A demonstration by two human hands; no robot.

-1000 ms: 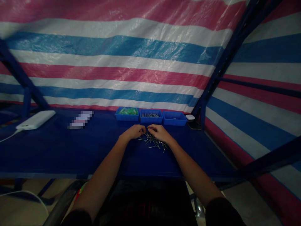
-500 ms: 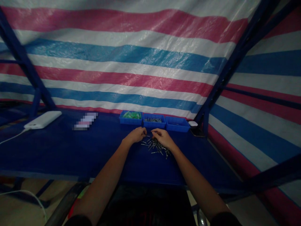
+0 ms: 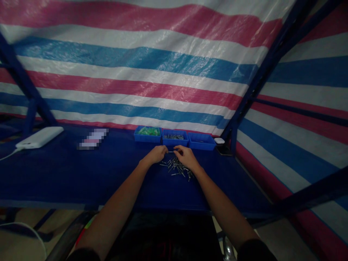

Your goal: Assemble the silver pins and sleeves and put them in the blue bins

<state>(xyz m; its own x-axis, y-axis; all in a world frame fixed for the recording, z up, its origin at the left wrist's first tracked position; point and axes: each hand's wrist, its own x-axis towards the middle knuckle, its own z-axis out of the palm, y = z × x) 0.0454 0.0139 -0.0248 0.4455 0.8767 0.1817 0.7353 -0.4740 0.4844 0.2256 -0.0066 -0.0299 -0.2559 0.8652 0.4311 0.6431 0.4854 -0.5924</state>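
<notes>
A thin metal rod (image 3: pixel 170 151) spans the gap between my two hands, just above the blue table. My left hand (image 3: pixel 158 153) pinches its left end with closed fingers. At the other end, the fingertips of my right hand (image 3: pixel 185 156) are closed on the same rod. Below and partly under my right hand lies a loose pile of similar slim metal rods (image 3: pixel 178 166). Their exact kind is too small to make out.
Along the back stand three blue bins: one with green pieces (image 3: pixel 148 132), one with small metal parts (image 3: pixel 174 137), and one with few contents (image 3: pixel 201 141). A white power strip (image 3: pixel 40 137) lies left; a white case (image 3: pixel 219 140) and dark phone (image 3: pixel 224 150) lie right.
My hands have come together on one rod, which my left hand held alone before; my right hand has left the pile. The whole view has shifted slightly.
</notes>
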